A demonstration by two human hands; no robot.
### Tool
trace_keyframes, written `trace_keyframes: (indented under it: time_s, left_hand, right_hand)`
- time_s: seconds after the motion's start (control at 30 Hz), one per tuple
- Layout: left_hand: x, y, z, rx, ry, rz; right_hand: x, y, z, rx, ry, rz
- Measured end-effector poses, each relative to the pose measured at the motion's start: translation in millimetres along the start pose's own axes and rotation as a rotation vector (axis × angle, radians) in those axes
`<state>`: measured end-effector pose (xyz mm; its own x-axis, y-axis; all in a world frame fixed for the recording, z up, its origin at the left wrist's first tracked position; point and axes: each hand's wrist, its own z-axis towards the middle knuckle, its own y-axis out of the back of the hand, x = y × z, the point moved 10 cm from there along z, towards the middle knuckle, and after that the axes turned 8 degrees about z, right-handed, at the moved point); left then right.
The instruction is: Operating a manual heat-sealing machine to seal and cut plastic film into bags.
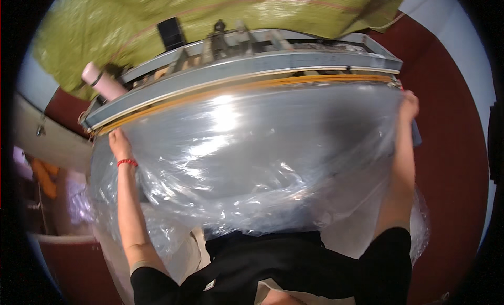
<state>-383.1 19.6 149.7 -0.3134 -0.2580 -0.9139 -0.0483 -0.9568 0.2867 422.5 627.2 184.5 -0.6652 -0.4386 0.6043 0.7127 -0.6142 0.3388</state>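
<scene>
A big clear plastic bag lies stretched across the front of a long grey sealing machine. My left hand, with a red band at the wrist, grips the bag's left edge near the machine's bar. At the far right, my right hand holds the bag's other edge next to the end of the bar. The bag's top edge lies along an orange-yellow strip on the machine. The lower part of the bag bunches in folds against my black shirt.
A green woven sheet hangs behind the machine. A pink cylinder rests at the machine's left end. The floor is dark red on the right. Orange and pale things sit at the far left.
</scene>
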Motion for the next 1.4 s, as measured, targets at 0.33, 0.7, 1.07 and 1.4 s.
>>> trace_keyframes:
  time_s: [0.33,0.7,1.07,1.4]
  left_hand:
    - [46,13,71,-0.150,-0.178,-0.058]
    - [45,34,63,-0.289,-0.073,0.064]
    - [-21,20,11,0.224,-0.053,-0.141]
    - [-68,144,-44,0.029,-0.249,-0.264]
  right_hand:
    - [11,-117,-28,0.035,-0.336,0.646]
    - [27,-77,-24,-0.151,-0.339,0.338]
    - [226,-44,-63,-0.149,0.182,0.299]
    - [451,-133,-320,1.535,0.062,0.656]
